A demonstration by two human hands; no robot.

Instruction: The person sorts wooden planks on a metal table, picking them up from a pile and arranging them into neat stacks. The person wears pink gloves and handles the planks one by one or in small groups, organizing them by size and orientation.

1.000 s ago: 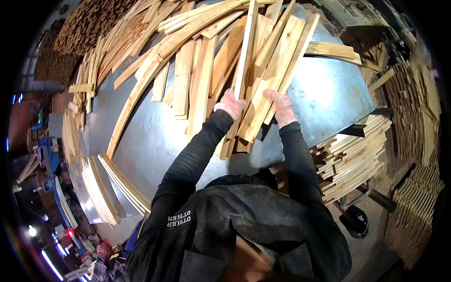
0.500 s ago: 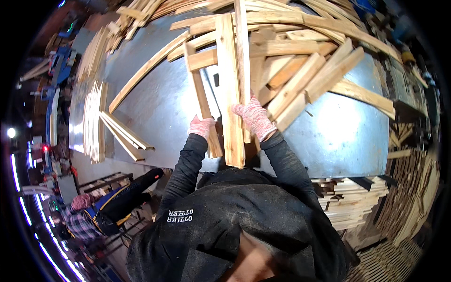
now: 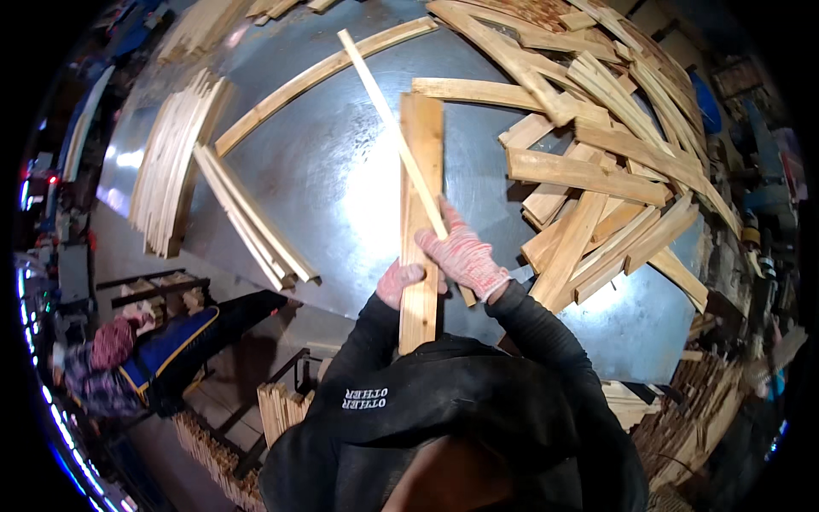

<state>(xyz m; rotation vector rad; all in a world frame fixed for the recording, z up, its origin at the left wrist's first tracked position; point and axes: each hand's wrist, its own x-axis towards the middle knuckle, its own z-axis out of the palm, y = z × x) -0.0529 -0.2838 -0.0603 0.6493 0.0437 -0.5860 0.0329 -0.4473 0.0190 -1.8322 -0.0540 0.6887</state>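
Wide board (image 3: 413,212) of pale wood was in front of the person, with its near end close by the dark jacket (image 3: 478,384). The left hand (image 3: 397,283), in a pink glove, was wrapped round the low part of it, with the thumb on top. The right hand (image 3: 466,258), in the same kind of glove, was just beside, a bit higher up. Its fingers were curled on the bottom end of a thin stick (image 3: 393,134). This stick leaned to the left and went across the wide board. A small wood end (image 3: 467,295) poked out below the right hand, and I could not tell which piece it was part of.

Under all this was a shiny metal table (image 3: 307,154). To the left, by its near edge, lay a few slats (image 3: 243,213) close together. On the right was a big messy heap (image 3: 589,175) of boards, some on top of others. Past the slats, a neat stack (image 3: 179,162) of thin strips lay side by side. A curved board (image 3: 294,88) lay farther back, and the thin stick's top end showed in front of it. More flat wood (image 3: 200,30) lay at the far left
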